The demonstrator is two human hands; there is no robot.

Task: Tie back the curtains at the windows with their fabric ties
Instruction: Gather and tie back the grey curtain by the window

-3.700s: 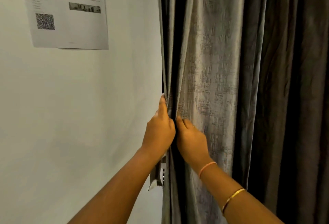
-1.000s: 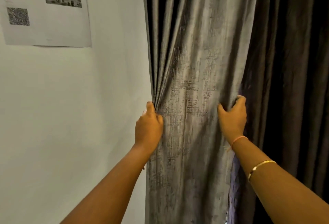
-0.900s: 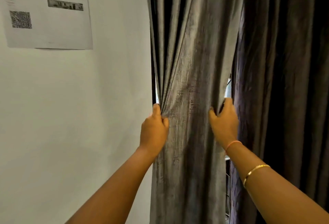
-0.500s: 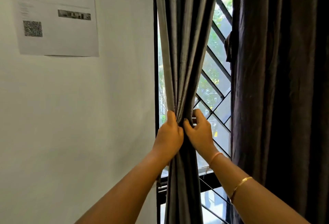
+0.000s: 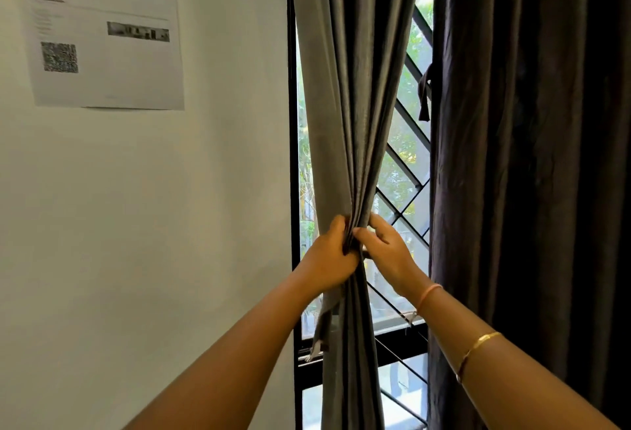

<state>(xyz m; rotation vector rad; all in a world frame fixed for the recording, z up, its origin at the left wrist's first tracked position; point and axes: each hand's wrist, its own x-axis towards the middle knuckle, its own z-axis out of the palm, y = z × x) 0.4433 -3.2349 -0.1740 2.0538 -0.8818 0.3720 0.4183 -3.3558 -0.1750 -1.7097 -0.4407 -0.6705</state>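
Your left hand (image 5: 327,255) is curled tight round the grey curtain (image 5: 355,105), gathered into a narrow bundle at the left edge of the window (image 5: 401,156) beside the wall (image 5: 170,224); your right hand (image 5: 387,248) pinches the same bundle from the other side

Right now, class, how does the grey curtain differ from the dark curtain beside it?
The grey curtain is bunched into a narrow bundle, gripped by the left hand and right hand; the dark curtain hangs spread, untouched. The grey curtain is paler than the dark curtain. Both hang at the window.
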